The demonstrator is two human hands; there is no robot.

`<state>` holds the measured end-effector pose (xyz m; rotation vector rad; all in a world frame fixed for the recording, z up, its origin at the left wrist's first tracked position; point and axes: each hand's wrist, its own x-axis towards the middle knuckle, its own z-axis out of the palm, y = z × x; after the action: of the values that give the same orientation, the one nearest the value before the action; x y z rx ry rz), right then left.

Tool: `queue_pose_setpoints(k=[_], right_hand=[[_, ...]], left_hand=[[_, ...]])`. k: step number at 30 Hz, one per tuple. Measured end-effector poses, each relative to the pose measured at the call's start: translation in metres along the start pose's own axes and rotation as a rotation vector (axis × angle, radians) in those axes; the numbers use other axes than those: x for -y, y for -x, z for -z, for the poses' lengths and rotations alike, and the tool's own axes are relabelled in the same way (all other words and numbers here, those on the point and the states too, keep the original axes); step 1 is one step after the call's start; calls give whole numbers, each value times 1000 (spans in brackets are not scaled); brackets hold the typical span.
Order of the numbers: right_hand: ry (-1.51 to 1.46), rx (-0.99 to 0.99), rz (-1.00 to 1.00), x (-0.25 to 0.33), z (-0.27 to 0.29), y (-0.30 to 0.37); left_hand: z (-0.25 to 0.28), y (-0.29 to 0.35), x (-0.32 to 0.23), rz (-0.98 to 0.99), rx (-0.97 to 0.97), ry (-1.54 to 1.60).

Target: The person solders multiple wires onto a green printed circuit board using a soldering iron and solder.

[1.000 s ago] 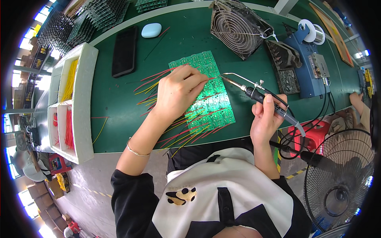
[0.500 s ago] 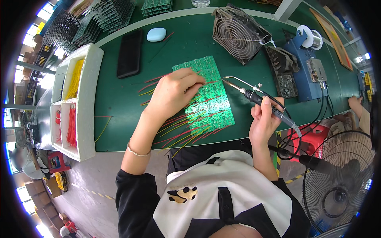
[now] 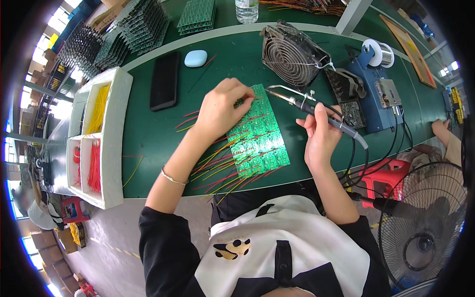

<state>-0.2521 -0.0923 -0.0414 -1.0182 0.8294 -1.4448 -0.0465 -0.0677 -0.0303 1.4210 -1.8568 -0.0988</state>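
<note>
My left hand rests over the far left part of a green circuit board panel, thumb and forefinger pinched on what looks like a thin red wire. Most of that wire is hidden by the hand. Held in my right hand is a soldering iron with a thin metal solder guide tube along its top. Its tip points left, just above the board's far right corner, close to my left fingertips. Several red and yellow wires stick out from the board's left and near sides.
A white divided box of red and yellow wires stands left. Beyond the hands lie a black phone, a pale blue case and a dusty fan. Right are a blue solder feeder with its spool and hanging cables.
My left hand has moved farther up the board, away from me. The soldering iron has shifted left and away with my right hand. The whole view has tilted slightly.
</note>
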Motion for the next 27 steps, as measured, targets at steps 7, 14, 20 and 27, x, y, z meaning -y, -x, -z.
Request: queue_pose_setpoints(k=[7, 14, 20, 27], right_hand=[[-80, -43, -121, -1, 6, 0], [-91, -73, -158, 1, 4, 0], [-7, -25, -153, 2, -1, 1], [-41, 4, -147, -2, 2, 0]], left_hand=[[-7, 7, 4, -38, -97, -64], [-7, 7, 3, -38, -97, -74], [-5, 8, 4, -39, -101, -87], [-5, 10, 4, -29, -99, -76]])
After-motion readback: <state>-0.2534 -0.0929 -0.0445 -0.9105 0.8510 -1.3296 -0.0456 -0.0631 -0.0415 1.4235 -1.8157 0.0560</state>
